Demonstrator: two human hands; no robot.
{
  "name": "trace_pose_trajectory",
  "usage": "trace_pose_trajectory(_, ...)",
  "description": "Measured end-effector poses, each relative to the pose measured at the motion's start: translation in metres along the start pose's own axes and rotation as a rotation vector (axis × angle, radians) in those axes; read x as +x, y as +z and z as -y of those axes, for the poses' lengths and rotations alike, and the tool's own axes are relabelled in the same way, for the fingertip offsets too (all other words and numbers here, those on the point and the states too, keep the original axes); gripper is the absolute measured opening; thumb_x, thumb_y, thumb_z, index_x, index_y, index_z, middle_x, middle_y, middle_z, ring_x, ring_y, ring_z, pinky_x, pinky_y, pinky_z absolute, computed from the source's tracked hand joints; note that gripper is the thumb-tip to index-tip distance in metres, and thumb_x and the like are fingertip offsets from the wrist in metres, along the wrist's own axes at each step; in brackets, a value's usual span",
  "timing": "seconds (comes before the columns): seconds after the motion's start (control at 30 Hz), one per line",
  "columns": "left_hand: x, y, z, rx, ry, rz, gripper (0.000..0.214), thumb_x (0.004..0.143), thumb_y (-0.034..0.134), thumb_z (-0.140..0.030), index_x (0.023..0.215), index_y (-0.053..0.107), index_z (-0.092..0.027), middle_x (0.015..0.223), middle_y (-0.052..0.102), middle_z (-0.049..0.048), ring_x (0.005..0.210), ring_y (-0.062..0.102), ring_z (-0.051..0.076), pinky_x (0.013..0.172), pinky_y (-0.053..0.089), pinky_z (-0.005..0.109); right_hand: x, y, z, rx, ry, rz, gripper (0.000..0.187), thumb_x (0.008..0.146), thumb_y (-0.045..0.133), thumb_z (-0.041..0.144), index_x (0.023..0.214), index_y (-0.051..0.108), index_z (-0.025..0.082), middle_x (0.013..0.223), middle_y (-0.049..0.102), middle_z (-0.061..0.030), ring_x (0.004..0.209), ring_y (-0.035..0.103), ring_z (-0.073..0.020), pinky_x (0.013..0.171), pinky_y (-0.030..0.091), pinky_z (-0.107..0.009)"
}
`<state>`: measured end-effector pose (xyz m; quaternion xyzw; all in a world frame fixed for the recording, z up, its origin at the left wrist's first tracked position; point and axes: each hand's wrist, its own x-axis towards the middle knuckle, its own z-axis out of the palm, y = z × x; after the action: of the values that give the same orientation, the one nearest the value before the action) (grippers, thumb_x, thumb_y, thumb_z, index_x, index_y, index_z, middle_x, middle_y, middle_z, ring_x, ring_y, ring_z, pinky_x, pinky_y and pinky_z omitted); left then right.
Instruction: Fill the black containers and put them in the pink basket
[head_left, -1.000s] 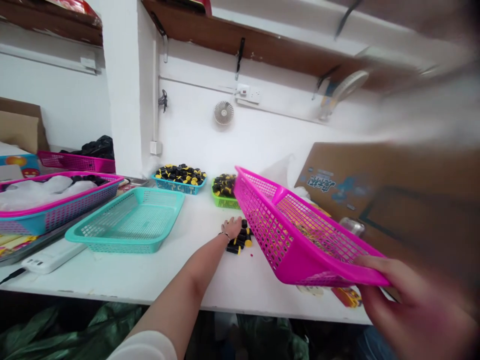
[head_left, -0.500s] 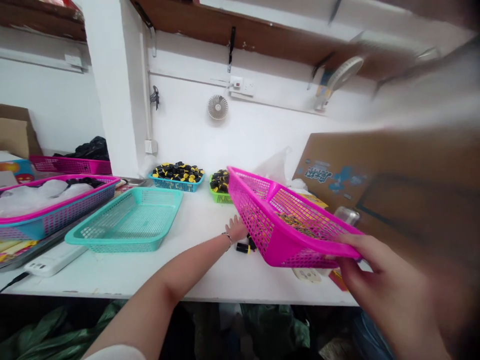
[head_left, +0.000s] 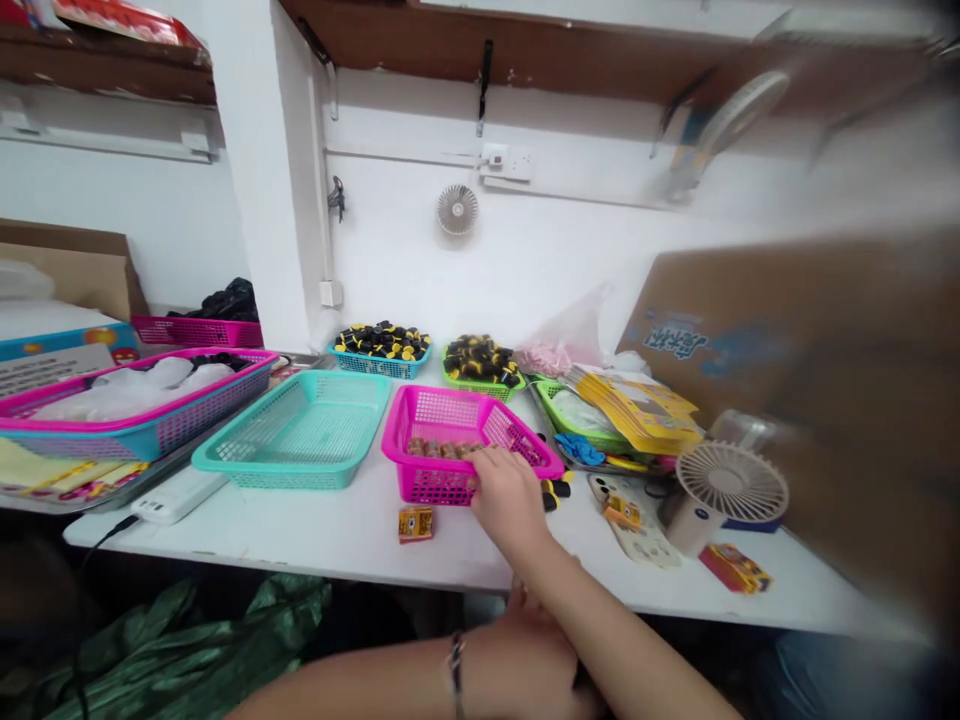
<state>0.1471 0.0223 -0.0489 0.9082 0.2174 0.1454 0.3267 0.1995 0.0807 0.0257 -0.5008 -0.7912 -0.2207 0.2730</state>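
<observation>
A pink mesh basket (head_left: pixel 450 415) sits flat on the white table (head_left: pixel 300 535), with a row of small brown pieces along its near inner side. My right hand (head_left: pixel 506 495) lies on its near right rim, fingers curled over the edge. My left hand (head_left: pixel 529 655), a bracelet on its wrist, hangs low in front of the table edge; my right forearm hides its fingers. A small yellow-brown box (head_left: pixel 415 522) lies just in front of the basket. A few black-and-yellow pieces (head_left: pixel 556 488) rest to the right of my right hand.
An empty teal basket (head_left: pixel 300 430) stands left of the pink one. Behind are a blue basket (head_left: pixel 382 352) and a green basket (head_left: pixel 481 365) of black-and-yellow pieces. To the right are yellow packets (head_left: pixel 637 400), a small white fan (head_left: pixel 731 485) and a cardboard box (head_left: pixel 810 350).
The pink basket, held tilted in the air by my right hand, now stands flat on the table. My left hand has drawn back from the black-and-yellow pieces to below the table edge.
</observation>
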Motion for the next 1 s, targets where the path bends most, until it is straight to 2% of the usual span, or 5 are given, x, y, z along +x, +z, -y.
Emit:
trace_pose_trajectory(0.13,-0.063,-0.006,-0.004,-0.062,-0.081,0.051,0.047,0.092,0.065,-0.051,0.137,0.066,-0.037,0.16,0.05,0.0052,0.151,0.039,0.035,0.127,0.028,0.054,-0.003,0.032,0.002,0.02,0.009,0.119,0.024,0.1,0.064,0.034,0.116,0.067,0.017,0.117,0.07,-0.0066,0.1,0.07,-0.02,0.088,0.06,-0.042)
trace_pose_trajectory(0.3,-0.108,-0.04,0.023,0.283,-0.287,-0.328,0.038,0.102,0.047,-0.032,0.134,0.067,-0.035,0.148,0.063,0.0028,0.135,0.061,0.023,0.118,0.048,0.04,-0.007,0.057,-0.002,0.042,0.037,0.181,0.027,0.1,0.064,0.034,0.122,0.065,0.018,0.124,0.068,-0.0081,0.106,0.069,-0.0218,0.09,0.06,-0.043)
trace_pose_trajectory(0.57,-0.117,-0.042,0.117,0.696,-0.318,-0.534,0.048,0.095,0.04,-0.004,0.137,0.062,-0.013,0.143,0.065,0.0176,0.133,0.062,0.03,0.112,0.052,0.053,-0.044,0.043,-0.028,0.164,0.122,0.067,0.031,0.1,0.064,0.035,0.127,0.064,0.02,0.132,0.066,-0.0089,0.116,0.066,-0.0246,0.099,0.056,-0.048)
trace_pose_trajectory(0.77,-0.12,-0.046,0.118,0.688,-0.286,-0.54,0.049,0.093,0.038,0.001,0.128,0.068,-0.018,0.131,0.072,0.0126,0.123,0.067,0.023,0.109,0.054,0.045,-0.084,0.037,-0.103,0.139,0.601,0.0,0.035,0.098,0.066,0.035,0.128,0.062,0.018,0.132,0.064,-0.01,0.114,0.066,-0.0258,0.097,0.056,-0.049)
trace_pose_trajectory(1.0,-0.116,-0.067,0.1,0.602,-0.327,-0.489,0.031,0.1,0.049,-0.017,0.113,0.077,-0.019,0.12,0.078,0.0103,0.108,0.074,0.025,0.102,0.058,0.043,-0.096,0.069,-0.102,0.447,0.809,0.055,0.035,0.098,0.067,0.036,0.128,0.063,0.018,0.132,0.065,-0.0096,0.114,0.066,-0.0253,0.096,0.057,-0.048)
